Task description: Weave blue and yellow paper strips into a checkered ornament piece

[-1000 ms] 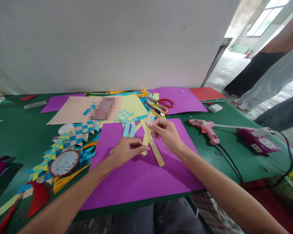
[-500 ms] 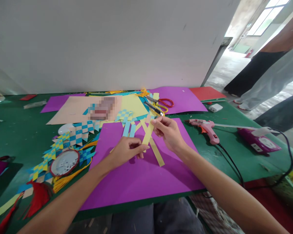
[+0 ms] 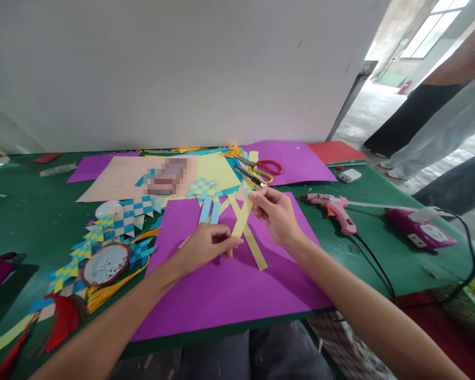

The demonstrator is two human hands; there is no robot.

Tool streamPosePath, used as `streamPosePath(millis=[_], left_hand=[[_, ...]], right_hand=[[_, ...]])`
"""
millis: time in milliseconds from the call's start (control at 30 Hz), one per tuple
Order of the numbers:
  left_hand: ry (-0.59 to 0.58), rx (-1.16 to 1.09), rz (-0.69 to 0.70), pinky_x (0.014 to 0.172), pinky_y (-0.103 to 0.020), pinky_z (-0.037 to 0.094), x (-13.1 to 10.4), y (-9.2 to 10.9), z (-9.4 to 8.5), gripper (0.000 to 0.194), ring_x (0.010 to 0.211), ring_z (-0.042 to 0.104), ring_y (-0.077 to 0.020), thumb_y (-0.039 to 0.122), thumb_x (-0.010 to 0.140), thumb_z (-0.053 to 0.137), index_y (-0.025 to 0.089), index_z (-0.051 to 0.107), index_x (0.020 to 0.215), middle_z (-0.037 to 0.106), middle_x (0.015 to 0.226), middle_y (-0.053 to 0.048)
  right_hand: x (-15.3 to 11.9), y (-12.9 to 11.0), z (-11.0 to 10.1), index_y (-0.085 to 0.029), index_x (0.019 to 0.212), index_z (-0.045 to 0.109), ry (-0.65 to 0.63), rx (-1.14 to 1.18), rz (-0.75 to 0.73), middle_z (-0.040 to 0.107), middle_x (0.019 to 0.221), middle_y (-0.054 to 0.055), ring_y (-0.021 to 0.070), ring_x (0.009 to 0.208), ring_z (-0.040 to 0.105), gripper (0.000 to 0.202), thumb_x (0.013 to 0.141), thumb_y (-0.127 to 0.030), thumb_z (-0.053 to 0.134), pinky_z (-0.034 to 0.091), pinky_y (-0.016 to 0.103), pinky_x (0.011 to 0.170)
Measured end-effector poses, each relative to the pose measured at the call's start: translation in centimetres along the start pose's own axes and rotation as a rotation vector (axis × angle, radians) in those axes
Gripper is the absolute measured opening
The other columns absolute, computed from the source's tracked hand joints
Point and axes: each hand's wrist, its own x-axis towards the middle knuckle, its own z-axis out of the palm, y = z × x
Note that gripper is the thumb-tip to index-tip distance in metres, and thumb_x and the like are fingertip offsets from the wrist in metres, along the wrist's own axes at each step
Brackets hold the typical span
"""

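Observation:
Between my two hands a pale yellow paper strip is held at a slant. My left hand pinches its lower end, and my right hand pinches the upper end. Another yellow strip lies under it on the purple sheet, crossing it. Blue paper strips lie just beyond my left hand, next to a woven blue-and-yellow paper piece. Behind my right hand rests a utility knife, close to scissors with red and yellow handles.
A pink glue gun lies to the right, its cord running to a purple power strip. Woven checkered paper pieces, a round white dish and red tassels lie at left. People's legs show beyond the table.
Both hands keep their pinch on the yellow strip and have barely moved. The whole view has shifted very slightly.

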Motion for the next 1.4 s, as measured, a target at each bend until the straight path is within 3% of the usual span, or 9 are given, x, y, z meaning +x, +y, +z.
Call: streamPosePath(millis=[300,500,767,1033,1400], left_hand=[[0.001,0.032,0.033,0.051,-0.020,0.046,-0.15,0.30,-0.08,0.036,0.051,0.058,-0.0100,0.044,0.088,0.057,0.016,0.060,0.064,0.064,0.062,0.000],[-0.009,0.053,0.066,0.061,-0.021,0.050,-0.02,0.37,-0.02,0.035,0.061,0.064,-0.0119,0.041,0.089,0.055,0.016,0.068,0.069,0.069,0.069,-0.003],[-0.006,0.020,0.041,0.051,-0.019,0.047,-0.38,0.51,0.03,0.036,0.051,0.058,-0.0091,0.041,0.089,0.056,0.016,0.062,0.063,0.064,0.062,0.000],[0.016,-0.030,0.024,0.050,-0.019,0.048,-0.25,0.54,0.01,0.037,0.053,0.058,-0.0094,0.044,0.087,0.058,0.015,0.063,0.064,0.065,0.064,-0.001],[0.046,-0.134,0.025,0.047,-0.020,0.049,-0.14,0.35,-0.08,0.035,0.060,0.063,-0.0129,0.045,0.089,0.055,0.015,0.068,0.079,0.070,0.075,-0.006]], right_hand=[[0.01,-0.03,0.06,-0.019,0.056,0.051,-0.017,0.027,0.004,0.042,0.048,-0.007,0.0060,0.044,0.034,0.033,0.076,-0.033,0.073,0.024,0.025,0.045],[-0.01,-0.29,-0.04,-0.019,0.057,0.051,-0.001,0.019,0.017,0.042,0.048,-0.007,0.0062,0.045,0.034,0.033,0.076,-0.035,0.073,0.024,0.025,0.045],[0.17,-0.36,-0.03,-0.020,0.056,0.052,0.023,0.019,0.026,0.040,0.047,-0.007,0.0062,0.045,0.033,0.034,0.073,-0.036,0.075,0.024,0.025,0.045],[0.30,-0.22,-0.31,-0.019,0.056,0.052,0.045,0.027,0.014,0.041,0.049,-0.007,0.0064,0.046,0.033,0.033,0.074,-0.035,0.074,0.023,0.025,0.046],[0.66,-0.11,-0.80,-0.020,0.057,0.048,0.091,0.040,0.041,0.040,0.055,-0.005,0.0076,0.050,0.033,0.036,0.073,-0.039,0.074,0.024,0.026,0.047]])
